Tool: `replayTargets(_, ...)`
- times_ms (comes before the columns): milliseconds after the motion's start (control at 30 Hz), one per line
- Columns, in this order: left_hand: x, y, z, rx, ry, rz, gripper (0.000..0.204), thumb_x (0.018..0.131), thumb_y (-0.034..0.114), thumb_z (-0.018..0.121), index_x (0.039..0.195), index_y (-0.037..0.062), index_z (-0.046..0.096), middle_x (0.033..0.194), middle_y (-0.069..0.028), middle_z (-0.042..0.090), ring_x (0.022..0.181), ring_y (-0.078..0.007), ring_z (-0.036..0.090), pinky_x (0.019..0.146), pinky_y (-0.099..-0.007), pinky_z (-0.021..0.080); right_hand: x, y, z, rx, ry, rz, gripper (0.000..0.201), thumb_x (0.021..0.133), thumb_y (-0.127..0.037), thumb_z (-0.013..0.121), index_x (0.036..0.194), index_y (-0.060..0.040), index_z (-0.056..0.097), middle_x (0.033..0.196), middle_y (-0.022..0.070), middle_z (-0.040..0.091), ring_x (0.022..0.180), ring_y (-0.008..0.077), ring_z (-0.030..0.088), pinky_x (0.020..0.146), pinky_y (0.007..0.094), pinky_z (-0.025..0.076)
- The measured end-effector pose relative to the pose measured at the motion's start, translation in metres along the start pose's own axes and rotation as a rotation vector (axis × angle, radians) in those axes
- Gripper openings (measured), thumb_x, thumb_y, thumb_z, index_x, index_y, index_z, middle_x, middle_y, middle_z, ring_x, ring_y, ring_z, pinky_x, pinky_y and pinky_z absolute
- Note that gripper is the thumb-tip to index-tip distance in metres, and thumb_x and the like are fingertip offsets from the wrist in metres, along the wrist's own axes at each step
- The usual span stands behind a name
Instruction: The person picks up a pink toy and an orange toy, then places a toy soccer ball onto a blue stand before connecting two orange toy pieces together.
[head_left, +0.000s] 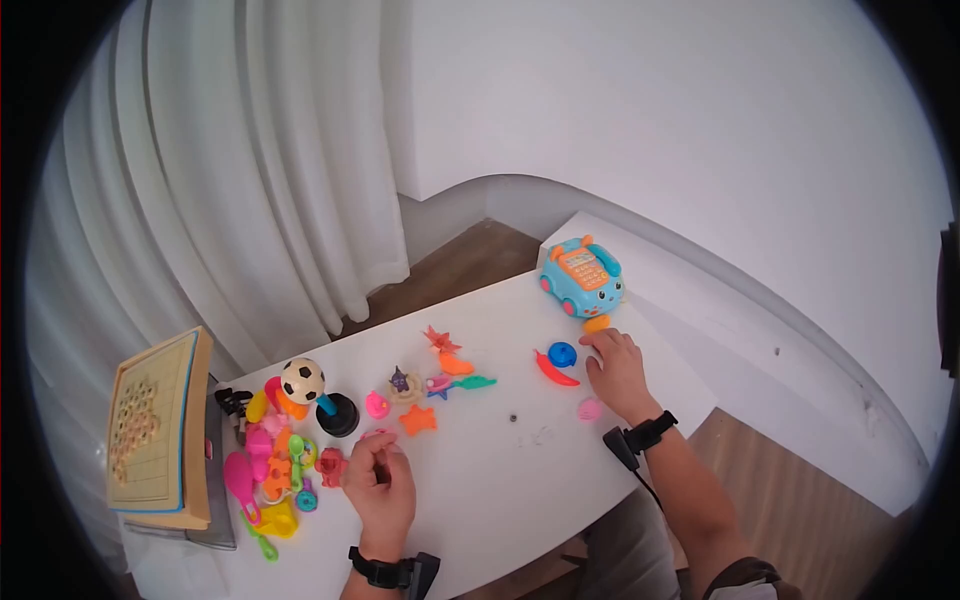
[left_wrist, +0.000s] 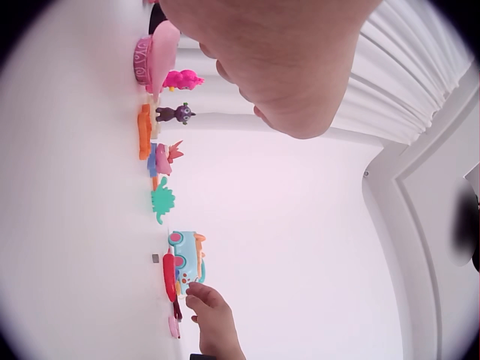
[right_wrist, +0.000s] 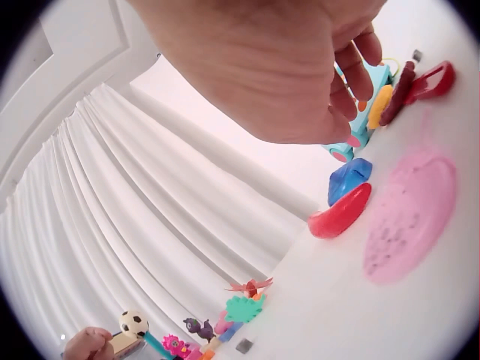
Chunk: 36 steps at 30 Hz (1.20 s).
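Note:
My right hand (head_left: 618, 375) hovers by a blue toy telephone car (head_left: 583, 278), fingers loosely bent. Just beyond its fingertips is a yellow piece (head_left: 597, 324); a dark red piece (right_wrist: 397, 94) and a red piece (right_wrist: 433, 82) lie beside that in the right wrist view. Left of this hand are a blue round toy (head_left: 562, 354) and a red chili-shaped toy (head_left: 556, 369), with a pink disc (head_left: 589, 409) nearer me. My left hand (head_left: 382, 487) is held with loosely curled fingers, close to a pink cupcake-shaped toy (left_wrist: 154, 64). Nothing shows in either hand.
Colourful toys, including a pink spoon (head_left: 240, 475) and yellow piece (head_left: 278, 519), crowd the left. A soccer ball (head_left: 303, 381) tops a black-based stand (head_left: 338, 415). Behind stands a boxed board game (head_left: 158, 430). An orange star (head_left: 418, 420) and green toy (head_left: 474, 382) lie mid-table.

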<state>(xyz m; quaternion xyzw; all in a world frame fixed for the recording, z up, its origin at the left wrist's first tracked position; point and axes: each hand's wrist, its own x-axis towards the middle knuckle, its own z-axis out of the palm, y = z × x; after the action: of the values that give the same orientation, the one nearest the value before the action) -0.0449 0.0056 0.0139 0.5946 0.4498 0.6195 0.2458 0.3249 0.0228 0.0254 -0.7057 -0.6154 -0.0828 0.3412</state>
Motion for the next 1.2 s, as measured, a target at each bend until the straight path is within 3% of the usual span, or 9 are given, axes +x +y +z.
replayTargets(167,-0.001,-0.002,-0.002,-0.032,0.041,-0.037,0.007,0.098,-0.001,0.066,0.104,0.0017,0.069,0.072,0.0055,0.059,0.060,0.0004,0.047,0.055,-0.0175,0.036,0.010,-0.057,0.007,0.045,0.075,-0.151,0.017,0.087,-0.004,0.070,0.103,-0.0103,0.071,0.106,0.0093,0.070,0.099,0.0327,0.067,0.084,0.0455,0.053)
replayTargets(233,-0.001,0.000,-0.003,-0.029,0.051,-0.040,0.007,0.098,0.000,0.066,0.104,0.0017,0.069,0.072,0.0054,0.059,0.061,0.0005,0.048,0.056,-0.0175,0.037,0.001,-0.097,0.014,0.461,-0.259,-0.138,0.011,0.091,-0.009,0.071,0.102,-0.0091,0.071,0.099,0.0100,0.070,0.089,0.0309,0.070,0.077,0.0427,0.055)
replayTargets(400,0.002,0.001,-0.005,-0.026,0.052,-0.048,0.007,0.098,0.000,0.066,0.105,0.0017,0.070,0.074,0.0049,0.062,0.062,0.0007,0.049,0.056,-0.0171,0.037,-0.024,-0.158,0.053,0.414,-0.361,-0.447,0.013,0.096,-0.018,0.070,0.105,-0.0092,0.067,0.093,0.0107,0.070,0.085,0.0320,0.071,0.072,0.0444,0.056)
replayTargets(733,0.002,0.008,-0.007,0.019,-0.003,-0.099,0.013,0.096,-0.002,0.066,0.106,0.0032,0.071,0.071,0.0034,0.060,0.061,0.0000,0.050,0.055,-0.0184,0.040,-0.025,-0.157,0.081,0.266,-0.503,-0.490,0.014,0.095,-0.020,0.070,0.103,-0.0085,0.065,0.087,0.0100,0.067,0.082,0.0315,0.069,0.070,0.0455,0.055)
replayTargets(833,0.002,0.011,-0.007,0.155,-0.092,-0.008,0.024,0.094,-0.001,0.070,0.118,0.0024,0.068,0.089,0.0009,0.065,0.066,-0.0007,0.050,0.060,-0.0181,0.040,-0.013,-0.150,0.054,0.605,-0.695,-0.378,0.011,0.096,-0.017,0.065,0.099,-0.0062,0.062,0.075,0.0067,0.061,0.068,0.0226,0.063,0.061,0.0374,0.049)
replayTargets(900,0.010,0.033,-0.004,0.314,-0.148,0.109,0.039,0.087,-0.001,0.074,0.124,0.0065,0.066,0.105,-0.0084,0.067,0.058,-0.0112,0.056,0.054,-0.0266,0.048,0.005,-0.150,0.026,1.026,-1.329,0.272,0.008,0.096,-0.014,0.059,0.095,-0.0067,0.058,0.069,-0.0002,0.048,0.059,0.0114,0.046,0.055,0.0281,0.036)
replayTargets(1000,0.005,0.033,0.000,0.189,-0.322,0.082,0.049,0.085,0.001,0.077,0.131,0.0075,0.062,0.118,-0.0097,0.066,0.058,-0.0130,0.057,0.054,-0.0280,0.049,0.007,-0.141,0.017,1.270,-1.415,0.411,0.006,0.096,-0.014,0.055,0.093,-0.0081,0.055,0.073,-0.0043,0.041,0.060,0.0061,0.034,0.055,0.0236,0.025)
replayTargets(1100,0.002,0.033,-0.001,0.103,-0.479,-0.032,0.053,0.082,0.001,0.083,0.131,0.0064,0.063,0.109,-0.0057,0.064,0.062,-0.0079,0.055,0.055,-0.0232,0.045,0.007,-0.139,0.019,1.271,-1.434,0.405,0.008,0.098,-0.014,0.053,0.092,-0.0082,0.054,0.072,-0.0039,0.039,0.060,0.0070,0.031,0.055,0.0251,0.023)
replayTargets(1200,0.004,0.035,-0.001,0.151,-0.459,0.014,0.057,0.079,0.003,0.088,0.130,0.0066,0.063,0.108,-0.0047,0.064,0.059,-0.0066,0.053,0.053,-0.0222,0.044,0.008,-0.140,0.015,1.295,-1.438,0.402,0.009,0.099,-0.014,0.054,0.093,-0.0080,0.053,0.073,-0.0041,0.039,0.060,0.0068,0.031,0.055,0.0250,0.024)
